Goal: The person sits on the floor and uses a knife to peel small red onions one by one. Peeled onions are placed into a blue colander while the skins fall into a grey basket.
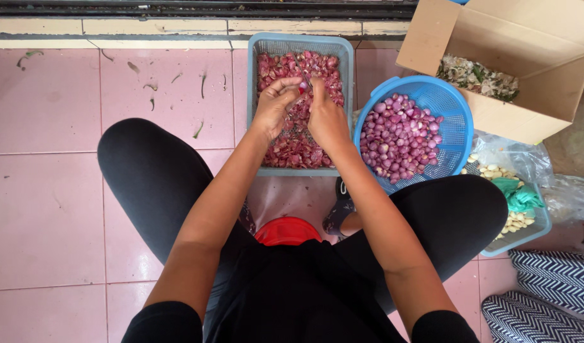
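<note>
Overhead, both hands meet above the rectangular blue basket [266,44], which is full of reddish shallot skins and pieces. Left hand [274,105] is curled, fingertips pinching a small shallot [303,86]; right hand [325,114] is closed beside it, thumb toward the same bulb, so scraps likely drop straight into the basket below. Round blue colander [454,136] of purple bulbs sits just right, within reach. Cardboard box [533,57] with trimmings stands behind it; a tray of garlic cloves [517,219] lies further right.

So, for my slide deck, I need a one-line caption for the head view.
Left hand and right hand hold a shallot over a rectangular basket beside a round basket of peeled shallots.
</note>
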`<state>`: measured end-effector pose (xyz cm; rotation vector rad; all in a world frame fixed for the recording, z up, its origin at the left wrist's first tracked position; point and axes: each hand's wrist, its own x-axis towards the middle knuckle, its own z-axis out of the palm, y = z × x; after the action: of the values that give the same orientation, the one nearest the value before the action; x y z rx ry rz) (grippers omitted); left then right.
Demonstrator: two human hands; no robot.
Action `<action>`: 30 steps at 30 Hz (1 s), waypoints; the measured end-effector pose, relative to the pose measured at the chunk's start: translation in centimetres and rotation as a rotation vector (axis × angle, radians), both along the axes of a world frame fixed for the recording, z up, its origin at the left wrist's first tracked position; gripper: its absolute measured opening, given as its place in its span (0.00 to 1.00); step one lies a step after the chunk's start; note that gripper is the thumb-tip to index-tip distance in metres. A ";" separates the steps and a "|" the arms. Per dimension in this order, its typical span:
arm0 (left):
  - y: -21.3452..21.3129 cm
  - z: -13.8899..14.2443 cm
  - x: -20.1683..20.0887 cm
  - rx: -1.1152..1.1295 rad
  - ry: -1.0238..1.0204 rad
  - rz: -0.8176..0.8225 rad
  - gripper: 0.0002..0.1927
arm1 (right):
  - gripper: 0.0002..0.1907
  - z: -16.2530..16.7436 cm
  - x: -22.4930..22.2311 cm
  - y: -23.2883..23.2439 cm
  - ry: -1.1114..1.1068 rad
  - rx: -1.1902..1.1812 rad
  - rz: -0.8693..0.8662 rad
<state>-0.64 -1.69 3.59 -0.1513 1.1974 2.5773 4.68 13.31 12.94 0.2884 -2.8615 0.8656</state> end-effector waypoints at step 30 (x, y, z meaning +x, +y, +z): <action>0.4 0.2 0.2 -0.212 0.349 0.019 0.19 | 0.15 -0.3 -1.4 2.1 -0.080 -0.370 -0.030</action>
<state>-0.43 -1.31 3.75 0.2559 1.5965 2.5570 3.30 15.44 12.63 0.1695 -2.6915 1.3992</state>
